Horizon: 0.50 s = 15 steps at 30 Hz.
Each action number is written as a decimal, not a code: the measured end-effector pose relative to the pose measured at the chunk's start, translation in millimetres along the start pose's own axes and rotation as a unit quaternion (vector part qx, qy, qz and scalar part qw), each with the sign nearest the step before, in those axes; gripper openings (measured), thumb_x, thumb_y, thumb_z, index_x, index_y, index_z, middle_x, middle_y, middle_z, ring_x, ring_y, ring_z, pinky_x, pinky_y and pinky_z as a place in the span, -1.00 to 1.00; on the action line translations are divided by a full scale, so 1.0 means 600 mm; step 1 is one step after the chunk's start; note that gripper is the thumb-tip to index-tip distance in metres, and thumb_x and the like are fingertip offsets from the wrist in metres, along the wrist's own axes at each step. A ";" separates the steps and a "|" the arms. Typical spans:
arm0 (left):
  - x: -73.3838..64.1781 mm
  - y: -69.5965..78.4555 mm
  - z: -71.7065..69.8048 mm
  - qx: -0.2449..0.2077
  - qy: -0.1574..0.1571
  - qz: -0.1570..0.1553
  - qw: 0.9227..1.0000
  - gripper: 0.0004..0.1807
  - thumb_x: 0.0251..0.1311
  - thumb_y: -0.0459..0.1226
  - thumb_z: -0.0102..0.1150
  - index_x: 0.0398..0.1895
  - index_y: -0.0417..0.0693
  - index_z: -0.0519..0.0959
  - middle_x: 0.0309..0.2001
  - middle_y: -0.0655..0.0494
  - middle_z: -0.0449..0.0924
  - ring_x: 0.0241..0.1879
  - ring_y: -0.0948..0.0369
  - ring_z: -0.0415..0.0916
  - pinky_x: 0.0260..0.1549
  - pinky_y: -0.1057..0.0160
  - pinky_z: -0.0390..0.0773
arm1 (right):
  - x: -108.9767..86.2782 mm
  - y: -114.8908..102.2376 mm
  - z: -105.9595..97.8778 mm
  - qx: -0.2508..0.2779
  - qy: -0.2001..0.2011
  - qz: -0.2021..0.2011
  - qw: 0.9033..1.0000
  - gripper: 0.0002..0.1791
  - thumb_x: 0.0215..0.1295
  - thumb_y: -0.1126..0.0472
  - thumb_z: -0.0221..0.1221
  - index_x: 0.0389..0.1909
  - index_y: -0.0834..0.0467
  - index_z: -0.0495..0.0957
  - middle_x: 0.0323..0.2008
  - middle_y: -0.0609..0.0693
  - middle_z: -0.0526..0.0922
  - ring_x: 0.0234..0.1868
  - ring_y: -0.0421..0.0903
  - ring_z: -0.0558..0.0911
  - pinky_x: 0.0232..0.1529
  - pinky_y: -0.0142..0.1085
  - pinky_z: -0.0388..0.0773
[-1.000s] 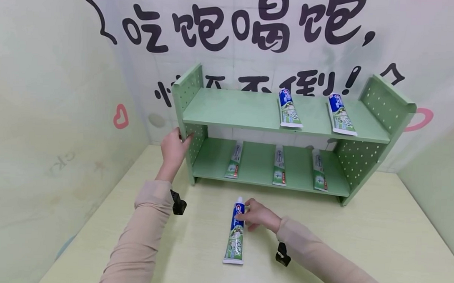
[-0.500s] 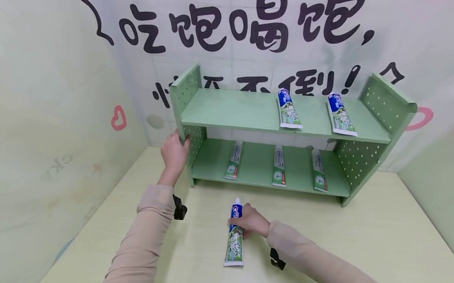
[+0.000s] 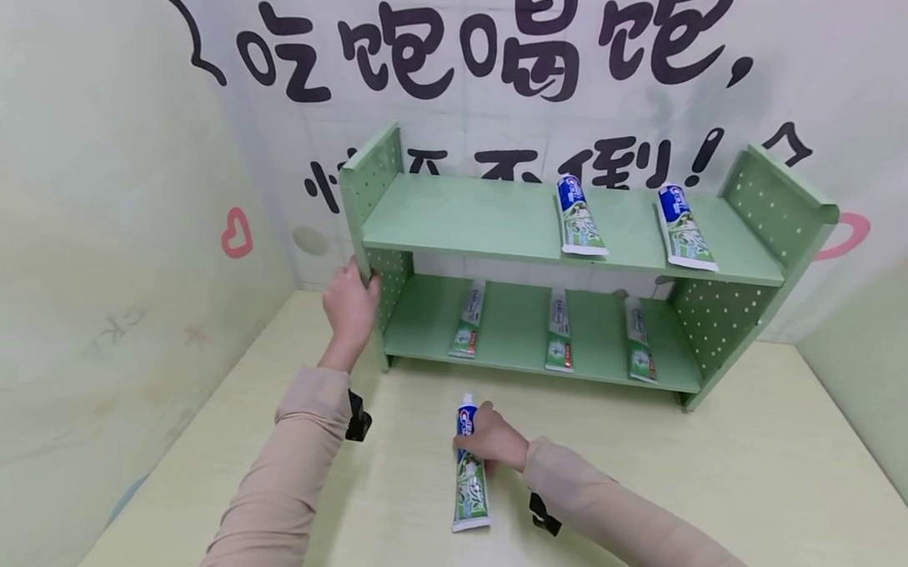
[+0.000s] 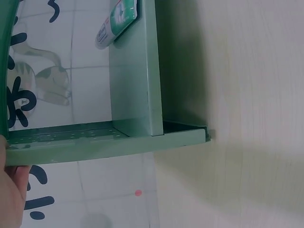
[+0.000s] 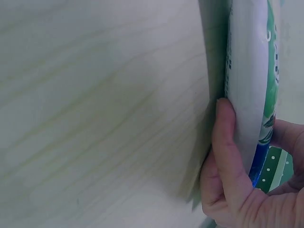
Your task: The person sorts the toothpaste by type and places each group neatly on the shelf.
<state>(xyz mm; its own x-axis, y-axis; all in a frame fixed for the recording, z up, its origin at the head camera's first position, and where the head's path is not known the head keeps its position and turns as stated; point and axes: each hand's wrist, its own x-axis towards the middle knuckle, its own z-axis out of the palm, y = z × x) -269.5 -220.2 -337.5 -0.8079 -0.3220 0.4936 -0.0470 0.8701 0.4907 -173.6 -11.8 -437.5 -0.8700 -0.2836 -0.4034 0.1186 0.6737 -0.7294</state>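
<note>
A toothpaste tube [image 3: 473, 488], blue at the cap end and green lower down, is gripped near its cap by my right hand [image 3: 497, 442]. In the right wrist view, the thumb and fingers wrap both edges of the tube [image 5: 249, 71], with its white back showing beside the tabletop. Whether its far end touches the table I cannot tell. My left hand [image 3: 350, 309] grips the left side panel of the green two-tier shelf [image 3: 464, 221]. In the left wrist view, part of that hand [image 4: 12, 194] shows at the panel's edge, most of it out of frame.
Two matching tubes, a left one [image 3: 580, 221] and a right one [image 3: 684, 229], lie on the upper tier. Below lie three slimmer green-and-white tubes: left [image 3: 468, 321], middle [image 3: 560, 333] and right [image 3: 639, 340]. The shelf stands on a pale wooden table [image 3: 763, 469] against a lettered wall.
My right hand has closed round the tube, which has shifted slightly left and tilted, its cap end leaning left. My left hand keeps holding the shelf's side panel.
</note>
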 end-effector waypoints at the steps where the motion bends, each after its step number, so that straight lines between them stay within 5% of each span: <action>1: 0.000 0.000 0.000 0.002 0.000 -0.002 1.000 -0.70 0.22 -0.22 0.01 -0.14 -0.29 0.46 -0.32 -0.26 0.57 -0.31 -0.12 0.54 -0.24 -0.05 0.51 | 0.001 0.000 -0.001 -0.001 -0.001 -0.001 1.000 -0.21 0.12 0.23 0.19 0.20 0.50 -0.04 -0.45 0.21 0.46 -0.64 -0.03 0.55 -0.70 -0.29 0.56; 15: -0.003 0.002 -0.003 0.005 -0.005 -0.011 1.000 -0.66 0.24 -0.20 0.00 -0.05 -0.27 0.45 -0.29 -0.26 0.57 -0.30 -0.11 0.53 -0.23 -0.03 0.51 | -0.006 -0.004 -0.034 0.010 -0.019 -0.020 1.000 -0.39 0.12 0.17 0.20 0.03 0.45 0.16 -0.45 0.17 0.49 -0.56 -0.05 0.57 -0.60 -0.26 0.59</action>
<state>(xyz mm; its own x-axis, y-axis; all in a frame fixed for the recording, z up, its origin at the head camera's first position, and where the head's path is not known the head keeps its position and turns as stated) -267.2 -219.4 -336.8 -0.8129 -0.3372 0.4749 -0.0705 0.8663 0.4946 -180.6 1.2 -423.1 -0.8556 -0.3354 -0.3941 0.0945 0.6475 -0.7562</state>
